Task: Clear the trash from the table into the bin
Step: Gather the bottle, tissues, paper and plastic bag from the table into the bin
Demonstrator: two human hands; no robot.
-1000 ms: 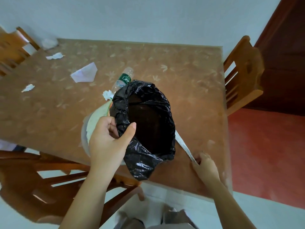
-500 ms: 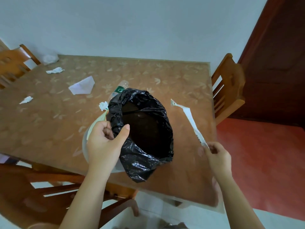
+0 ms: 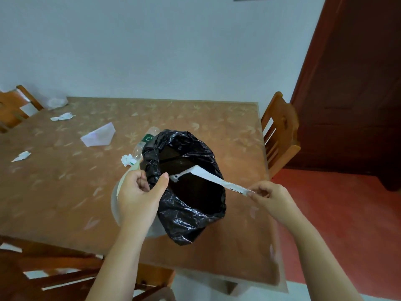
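Observation:
A pale bin lined with a black plastic bag (image 3: 191,211) stands tilted on the brown table (image 3: 54,203). My left hand (image 3: 138,192) grips the bin's near left rim and the bag edge. My right hand (image 3: 271,196) pinches one end of a long white paper strip (image 3: 210,175), whose far end reaches over the bag's opening. Behind the bin lie a clear plastic bottle (image 3: 147,140) with a green label, a small crumpled scrap (image 3: 127,159) and a folded white sheet (image 3: 98,135).
More paper scraps (image 3: 63,116) (image 3: 21,156) and a crumpled clear wrapper (image 3: 56,102) lie at the table's far left. Wooden chairs stand at the right (image 3: 280,131), far left (image 3: 13,107) and near left (image 3: 54,270). A dark door (image 3: 355,88) is at the right.
My right hand lifted the paper strip off the table's near right edge and swung it left, over the bag's opening. My left hand kept its hold on the bin.

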